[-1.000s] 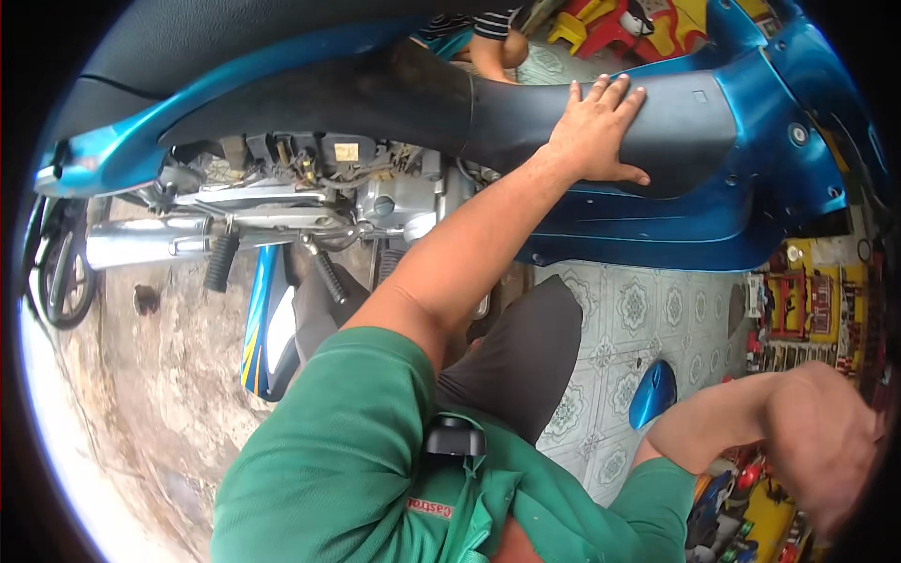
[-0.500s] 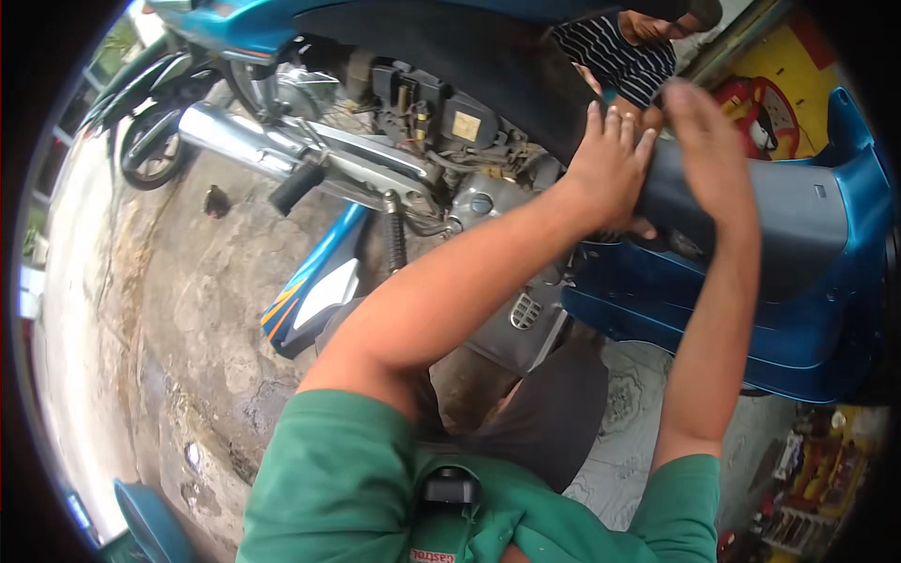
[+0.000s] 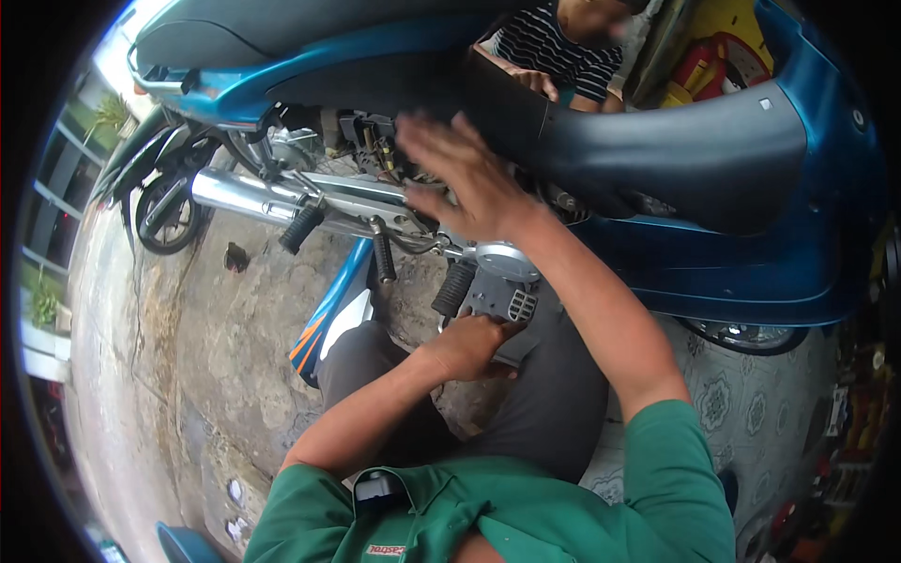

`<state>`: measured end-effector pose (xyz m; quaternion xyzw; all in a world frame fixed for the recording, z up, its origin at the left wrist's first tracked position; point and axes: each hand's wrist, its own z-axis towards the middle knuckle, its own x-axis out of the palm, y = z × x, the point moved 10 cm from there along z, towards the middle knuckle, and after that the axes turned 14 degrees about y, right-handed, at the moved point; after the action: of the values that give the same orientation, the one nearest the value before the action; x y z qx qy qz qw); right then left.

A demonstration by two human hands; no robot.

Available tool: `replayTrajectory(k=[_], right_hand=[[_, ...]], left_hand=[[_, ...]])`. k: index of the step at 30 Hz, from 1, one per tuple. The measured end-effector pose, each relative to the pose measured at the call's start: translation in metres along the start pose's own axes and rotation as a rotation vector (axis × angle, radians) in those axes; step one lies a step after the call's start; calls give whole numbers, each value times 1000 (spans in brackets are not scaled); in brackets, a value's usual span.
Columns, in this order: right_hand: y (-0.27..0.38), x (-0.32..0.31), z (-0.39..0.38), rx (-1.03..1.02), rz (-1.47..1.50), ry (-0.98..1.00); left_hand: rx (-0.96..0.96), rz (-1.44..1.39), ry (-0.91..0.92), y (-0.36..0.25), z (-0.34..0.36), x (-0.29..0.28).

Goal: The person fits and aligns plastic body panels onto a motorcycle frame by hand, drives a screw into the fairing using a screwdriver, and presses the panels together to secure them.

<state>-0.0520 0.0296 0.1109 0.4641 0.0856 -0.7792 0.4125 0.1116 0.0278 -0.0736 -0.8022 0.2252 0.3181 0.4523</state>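
A blue scooter-type motorbike with its side opened stands across the upper view. My right hand (image 3: 469, 178) is open, fingers spread and slightly blurred, in front of the black side cover (image 3: 404, 84) and the exposed wiring (image 3: 375, 145). It seems to hold nothing. Lower down, my left hand (image 3: 469, 345) is beside the engine's grey cover (image 3: 507, 291) with its small grille (image 3: 522, 305). Its fingers are loosely apart and partly hidden, with nothing seen in them. A dark grey centre cover (image 3: 676, 159) spans the frame to the right of my right hand.
A person in a striped shirt (image 3: 554, 56) is behind the motorbike, one hand near the cover. A blue and white body panel (image 3: 333, 310) with orange stripes lies by my knee. The chrome exhaust (image 3: 244, 197) and footrests (image 3: 300, 230) jut out. Tools (image 3: 845, 422) lie at right.
Both hands have left the dark grey centre cover. My left hand has dropped to the engine cover; my right has swung left across the side cover. The view has shifted too.
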Motion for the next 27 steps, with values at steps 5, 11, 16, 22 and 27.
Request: replayTrajectory(k=[5,11,16,22,27], right_hand=[[-47,-11,-10,236,-107,56],[-9,36,14,497,-399,-133],[45,26,29,252,-306,-217],[41,-26,-27,48,-8,-284],[28,-39,-59,137,97,-405]], left_hand=[[46,-170,193,12,12,34],[196,-185,45,21,7,25],[352,-383,117,26,-38,-12],[-31,-870,-1075,115,-177,-181],[226,-1166,-1573,189,-205,-265]])
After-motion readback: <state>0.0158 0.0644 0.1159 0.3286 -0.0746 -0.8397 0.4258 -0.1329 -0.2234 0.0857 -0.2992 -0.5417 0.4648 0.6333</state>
